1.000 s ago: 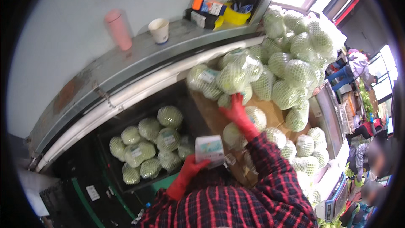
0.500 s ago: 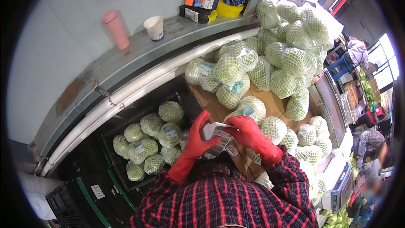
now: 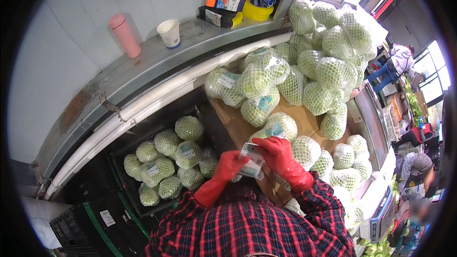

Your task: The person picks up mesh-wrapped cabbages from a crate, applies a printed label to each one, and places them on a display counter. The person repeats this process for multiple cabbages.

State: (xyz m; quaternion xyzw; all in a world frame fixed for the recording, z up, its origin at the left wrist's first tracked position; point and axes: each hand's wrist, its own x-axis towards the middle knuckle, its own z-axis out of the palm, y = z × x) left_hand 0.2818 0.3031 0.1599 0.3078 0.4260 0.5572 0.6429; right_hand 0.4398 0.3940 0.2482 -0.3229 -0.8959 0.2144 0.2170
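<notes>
Two red-gloved hands, left (image 3: 232,164) and right (image 3: 276,151), pinch a small label pad (image 3: 251,160) close in over the cardboard box (image 3: 238,123), and slick glove fingertips could well fumble it into the cabbages (image 3: 285,128).

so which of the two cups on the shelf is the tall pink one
The left one, the pink tumbler; the cup to its right is short, white and open-topped.
</notes>
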